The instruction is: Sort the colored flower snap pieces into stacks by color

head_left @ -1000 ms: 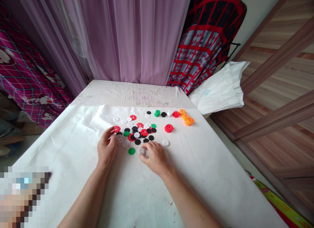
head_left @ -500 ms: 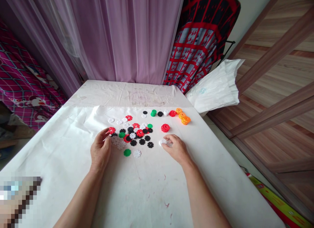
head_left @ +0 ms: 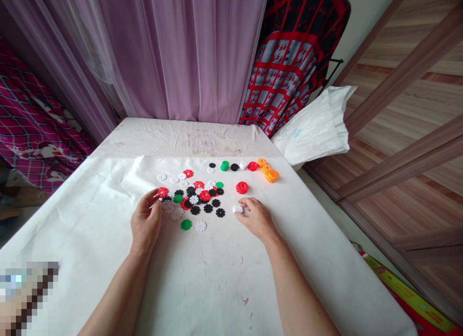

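Observation:
My right hand [head_left: 257,217] pinches a small stack of white notched discs [head_left: 238,208] between thumb and fingers, low over the tabletop. At the left of a loose spread of discs rests my left hand [head_left: 146,219], thumb and fingers apart and curved. Its fingertips are beside a red notched disc [head_left: 163,192]; whether they touch it I cannot tell. Black, white, red and green discs overlap in the spread, with a green disc [head_left: 186,224] and a white disc [head_left: 201,225] at its near side. Beyond my right hand sits a red stack [head_left: 242,187].
Along the back stand a green stack [head_left: 224,165], a black stack [head_left: 235,167], a white stack [head_left: 243,165], another red stack [head_left: 252,166] and orange stacks [head_left: 270,174]. A white cloth [head_left: 202,278] covers the table. A white bag [head_left: 314,128] is at its far right corner.
The view has shifted slightly. Both hands keep nearly the same places and poses, and the white stack in my right hand shows a little more clearly.

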Available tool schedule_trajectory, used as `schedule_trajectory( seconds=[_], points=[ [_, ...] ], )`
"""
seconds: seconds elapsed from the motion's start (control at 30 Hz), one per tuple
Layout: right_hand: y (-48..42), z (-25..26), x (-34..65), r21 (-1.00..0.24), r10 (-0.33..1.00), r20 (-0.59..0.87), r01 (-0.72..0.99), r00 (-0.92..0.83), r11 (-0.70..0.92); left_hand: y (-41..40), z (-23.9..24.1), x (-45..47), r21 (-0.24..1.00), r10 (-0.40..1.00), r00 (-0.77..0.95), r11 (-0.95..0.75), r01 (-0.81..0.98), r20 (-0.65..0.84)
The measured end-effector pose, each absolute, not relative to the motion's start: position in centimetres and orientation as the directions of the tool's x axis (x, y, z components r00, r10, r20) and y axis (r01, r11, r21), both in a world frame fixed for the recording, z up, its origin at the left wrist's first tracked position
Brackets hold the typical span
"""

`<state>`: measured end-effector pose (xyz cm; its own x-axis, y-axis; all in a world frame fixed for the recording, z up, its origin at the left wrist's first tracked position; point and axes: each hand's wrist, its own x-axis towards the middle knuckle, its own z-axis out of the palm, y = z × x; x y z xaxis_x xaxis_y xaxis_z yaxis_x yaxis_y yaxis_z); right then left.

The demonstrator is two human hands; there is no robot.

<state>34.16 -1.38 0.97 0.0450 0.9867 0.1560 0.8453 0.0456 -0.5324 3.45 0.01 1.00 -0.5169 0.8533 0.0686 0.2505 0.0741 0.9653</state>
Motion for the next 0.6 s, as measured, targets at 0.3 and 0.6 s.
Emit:
schedule_trajectory(
  seconds=[0.3, 0.6],
  points=[
    [-2.9, 2.1, 28.0, -0.483, 0.955, 0.197, 0.826, -0.221, 0.291, 0.0, 0.9, 3.5, 0.968, 0.851, -0.521, 0.075, 0.24, 0.063],
    [-3.7, 2.3, 23.0, -0.407, 0.965, -0.037, 0.886, -0.259, 0.222, 0.1, 0.7, 3.5, 0.97, 0.851, -0.522, 0.076, 0.232, 0.058]
  ],
)
